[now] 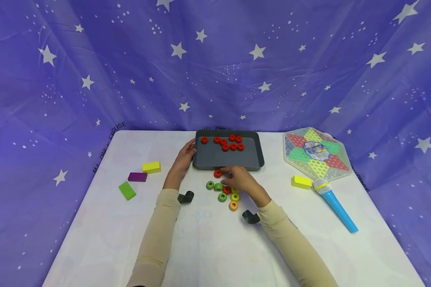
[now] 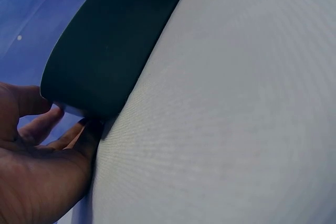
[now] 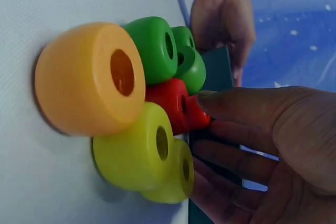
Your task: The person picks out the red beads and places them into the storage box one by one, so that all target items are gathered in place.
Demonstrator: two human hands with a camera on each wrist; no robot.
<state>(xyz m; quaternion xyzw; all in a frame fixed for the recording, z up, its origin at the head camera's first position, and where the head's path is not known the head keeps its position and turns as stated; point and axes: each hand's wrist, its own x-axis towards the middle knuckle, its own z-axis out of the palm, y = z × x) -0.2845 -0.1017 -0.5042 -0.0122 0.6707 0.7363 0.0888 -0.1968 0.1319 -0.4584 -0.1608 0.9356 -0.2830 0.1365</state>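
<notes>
A dark grey tray (image 1: 226, 159) at the back of the table holds several red ring beads (image 1: 225, 147). My left hand (image 1: 182, 161) grips the tray's left side, thumb at the rim and fingers curled below, as the left wrist view shows. Just in front of the tray, a red bead (image 1: 217, 173) lies at the spread thumb and index finger of my right hand (image 1: 240, 179); firm contact is unclear. Under and beside that hand sit three green beads (image 1: 222, 197), another red bead (image 3: 168, 103), two yellow beads (image 3: 134, 148) and an orange bead (image 3: 86, 80).
Left on the table lie a yellow block (image 1: 151, 167), a purple block (image 1: 137, 177) and a green block (image 1: 127, 191). A star-patterned game board (image 1: 317, 153), another yellow block (image 1: 301, 182) and a blue toy microphone (image 1: 337, 207) are to the right. A starry purple cloth (image 1: 215, 71) hangs behind.
</notes>
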